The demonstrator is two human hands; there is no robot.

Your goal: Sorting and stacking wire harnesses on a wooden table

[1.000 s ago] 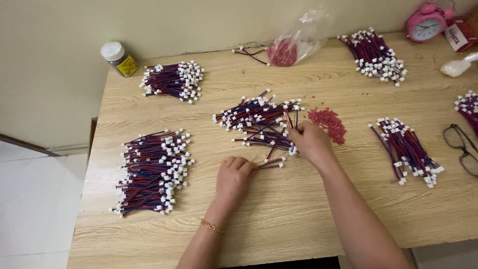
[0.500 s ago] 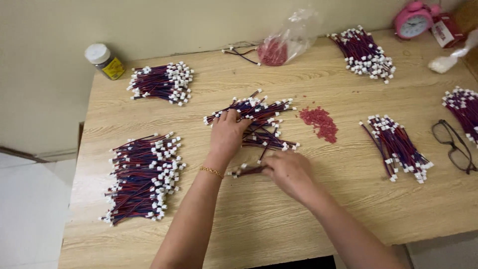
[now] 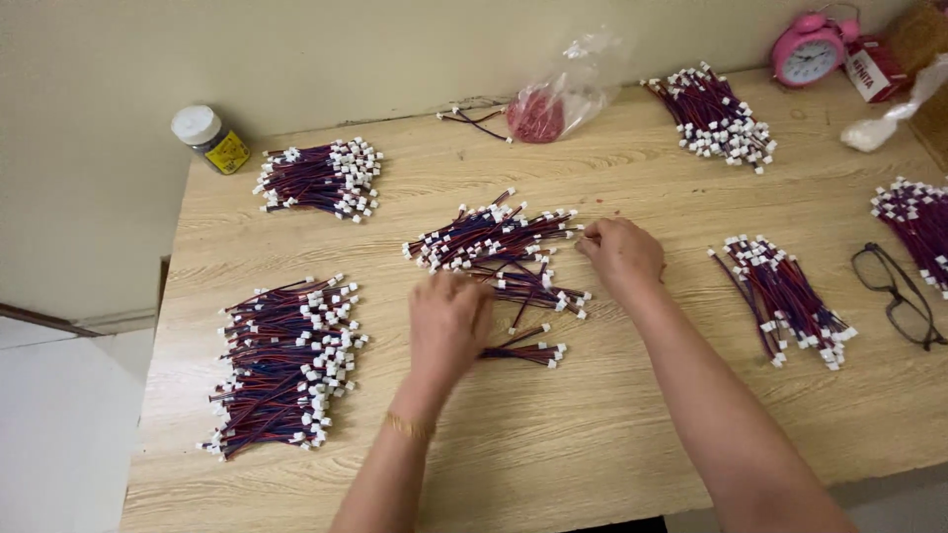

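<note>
Wire leads in the middle pile (image 3: 494, 242), red and dark with white plug ends, lie loose near the centre of the wooden surface (image 3: 612, 424), and both our hands are on them. Our left hand (image 3: 449, 321) lies palm down at the pile's near edge, fingers curled downward and close together over a few strands; whether they pinch any we cannot tell, since the back of the hand hides the tips. Our right hand (image 3: 622, 252) sits at the pile's right end, knuckles up, with thumb and forefinger pressed together on the tip of one lead. Both forearms reach in from the lower edge, the left wearing a thin gold bracelet (image 3: 410, 426) at the wrist.

A small separate bunch (image 3: 528, 350) lies just right of our left hand. Around the middle pile we count five more bundles of the same leads: near left (image 3: 281, 365), far left (image 3: 321, 178), far right of centre (image 3: 716, 114), right (image 3: 785, 301), and one cut by the right edge (image 3: 913, 222). One clear bag of red bits (image 3: 553, 104) lies at the back, one capped jar (image 3: 210, 138) at the far left corner, one pink alarm clock (image 3: 810, 49) at the far right, and one pair of glasses (image 3: 899, 296) beside the right bundle.
</note>
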